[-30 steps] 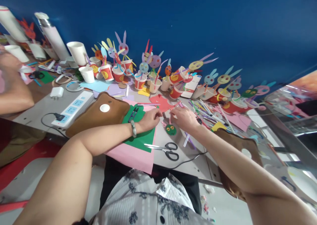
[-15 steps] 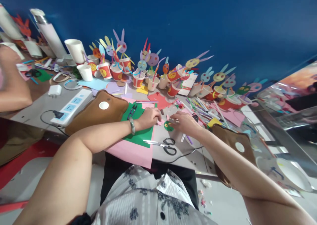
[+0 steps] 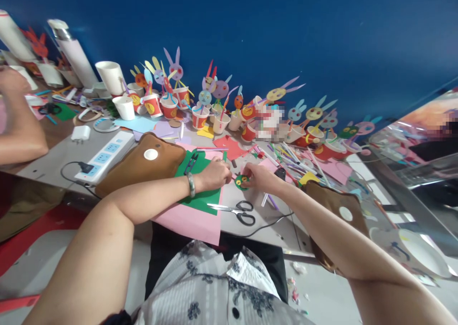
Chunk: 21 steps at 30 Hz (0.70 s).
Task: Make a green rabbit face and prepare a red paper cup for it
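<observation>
A small round green paper face (image 3: 241, 182) with yellow eyes lies on the grey table, its right edge pinched by the fingers of my right hand (image 3: 259, 178). Just left of it, my left hand (image 3: 216, 173) is closed over the edge of green paper (image 3: 200, 201); what its fingertips hold, if anything, is too small to name. Beneath the green paper lies a pink sheet (image 3: 200, 227). Black-handled scissors (image 3: 236, 210) rest on the table in front of both hands. Small dark snips (image 3: 192, 163) lie on the green paper, beyond my left wrist.
Behind stand several paper cups (image 3: 200, 117) with paper rabbit heads. A brown pouch (image 3: 139, 165) and a white power strip (image 3: 107, 155) are at the left, loose sticks (image 3: 296, 160) at the right, with another brown pouch (image 3: 332, 205). A person's arm (image 3: 21, 124) rests at the far left.
My right hand has closed its fingers onto the green face, which has shifted slightly left. The fingers of my left hand have curled in more.
</observation>
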Each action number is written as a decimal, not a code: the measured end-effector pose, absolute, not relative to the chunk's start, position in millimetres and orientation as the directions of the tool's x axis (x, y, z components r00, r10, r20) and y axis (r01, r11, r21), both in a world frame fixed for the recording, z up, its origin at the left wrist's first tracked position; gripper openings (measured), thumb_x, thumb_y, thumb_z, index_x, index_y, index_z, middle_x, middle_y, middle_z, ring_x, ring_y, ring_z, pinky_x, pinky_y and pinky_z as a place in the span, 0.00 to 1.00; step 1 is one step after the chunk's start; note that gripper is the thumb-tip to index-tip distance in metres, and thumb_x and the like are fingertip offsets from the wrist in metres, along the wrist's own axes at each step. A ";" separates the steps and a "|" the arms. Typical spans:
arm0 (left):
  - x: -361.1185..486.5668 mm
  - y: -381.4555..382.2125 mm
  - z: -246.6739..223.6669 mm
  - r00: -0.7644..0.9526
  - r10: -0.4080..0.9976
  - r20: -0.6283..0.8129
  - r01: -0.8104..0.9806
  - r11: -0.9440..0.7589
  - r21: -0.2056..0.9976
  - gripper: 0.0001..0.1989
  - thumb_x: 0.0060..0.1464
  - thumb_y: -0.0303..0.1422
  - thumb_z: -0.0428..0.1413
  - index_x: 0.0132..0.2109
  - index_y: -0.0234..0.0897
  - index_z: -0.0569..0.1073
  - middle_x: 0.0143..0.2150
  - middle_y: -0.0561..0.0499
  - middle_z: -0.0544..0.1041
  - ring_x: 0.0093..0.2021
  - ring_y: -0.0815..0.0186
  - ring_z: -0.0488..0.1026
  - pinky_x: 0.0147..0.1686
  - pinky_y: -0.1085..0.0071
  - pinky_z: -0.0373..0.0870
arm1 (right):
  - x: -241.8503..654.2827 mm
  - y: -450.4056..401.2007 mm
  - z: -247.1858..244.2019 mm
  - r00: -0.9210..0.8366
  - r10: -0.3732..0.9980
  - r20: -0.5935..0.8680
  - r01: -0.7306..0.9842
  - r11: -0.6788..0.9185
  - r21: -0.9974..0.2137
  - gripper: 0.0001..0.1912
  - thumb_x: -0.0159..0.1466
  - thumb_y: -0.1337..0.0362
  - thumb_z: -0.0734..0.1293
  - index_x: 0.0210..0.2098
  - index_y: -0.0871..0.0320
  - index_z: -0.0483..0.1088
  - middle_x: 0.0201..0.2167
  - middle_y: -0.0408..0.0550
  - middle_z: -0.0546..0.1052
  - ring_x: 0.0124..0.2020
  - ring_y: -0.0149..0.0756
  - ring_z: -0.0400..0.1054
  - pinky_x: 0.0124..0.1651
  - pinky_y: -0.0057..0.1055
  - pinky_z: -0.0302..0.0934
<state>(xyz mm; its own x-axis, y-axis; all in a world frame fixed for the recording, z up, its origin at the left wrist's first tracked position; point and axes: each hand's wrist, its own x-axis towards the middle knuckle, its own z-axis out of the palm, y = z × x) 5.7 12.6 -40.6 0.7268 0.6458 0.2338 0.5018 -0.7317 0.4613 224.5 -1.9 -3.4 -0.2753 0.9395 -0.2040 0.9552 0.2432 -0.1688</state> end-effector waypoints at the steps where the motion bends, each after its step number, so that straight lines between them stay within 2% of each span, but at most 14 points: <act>1: 5.2 12.4 -40.5 0.721 0.645 0.254 0.495 -0.736 0.463 0.12 0.53 0.21 0.54 0.29 0.37 0.81 0.34 0.46 0.78 0.40 0.60 0.73 0.52 0.57 0.56 | 224.2 -3.3 -3.3 -0.283 0.939 -0.194 0.951 0.248 -0.185 0.14 0.55 0.60 0.74 0.39 0.56 0.71 0.32 0.43 0.79 0.31 0.33 0.70 0.31 0.27 0.55; 7: 0.9 15.3 -36.6 0.608 0.680 0.410 0.458 -0.722 0.518 0.15 0.51 0.19 0.49 0.32 0.36 0.79 0.37 0.46 0.78 0.44 0.60 0.73 0.55 0.60 0.59 | 213.8 -11.3 1.0 -0.361 0.927 -0.104 0.905 0.321 -0.279 0.10 0.57 0.65 0.70 0.39 0.56 0.72 0.34 0.44 0.80 0.30 0.33 0.70 0.34 0.28 0.58; 10: -0.5 17.1 -34.3 0.559 0.709 0.429 0.441 -0.693 0.571 0.15 0.50 0.19 0.47 0.31 0.36 0.78 0.36 0.47 0.78 0.41 0.61 0.73 0.53 0.61 0.62 | 206.3 -12.5 3.6 -0.404 0.914 -0.038 0.872 0.372 -0.317 0.10 0.59 0.66 0.69 0.41 0.56 0.72 0.39 0.48 0.81 0.36 0.36 0.73 0.42 0.32 0.61; 13: -0.4 16.4 -32.1 0.522 0.728 0.445 0.428 -0.675 0.601 0.16 0.48 0.18 0.47 0.32 0.36 0.77 0.36 0.47 0.78 0.42 0.61 0.73 0.53 0.62 0.64 | 207.4 -15.2 9.7 -0.430 0.893 0.137 0.822 0.449 -0.350 0.10 0.62 0.63 0.68 0.43 0.57 0.73 0.44 0.53 0.81 0.41 0.41 0.74 0.51 0.39 0.61; 16: 1.2 13.2 -31.5 0.497 0.727 0.474 0.423 -0.680 0.600 0.16 0.46 0.17 0.46 0.32 0.37 0.75 0.37 0.47 0.78 0.44 0.61 0.73 0.54 0.62 0.63 | 222.7 -21.7 19.5 -0.327 0.880 0.345 0.807 0.450 -0.382 0.08 0.64 0.60 0.66 0.40 0.56 0.73 0.41 0.53 0.81 0.42 0.45 0.75 0.53 0.44 0.62; 21: 3.1 6.0 -33.2 0.535 0.671 0.513 0.405 -0.737 0.542 0.15 0.48 0.17 0.48 0.36 0.38 0.74 0.42 0.47 0.78 0.48 0.61 0.72 0.58 0.60 0.62 | 271.0 -31.0 34.9 0.009 0.866 0.500 0.830 0.272 -0.487 0.09 0.64 0.58 0.65 0.37 0.54 0.74 0.36 0.51 0.81 0.41 0.45 0.76 0.49 0.40 0.67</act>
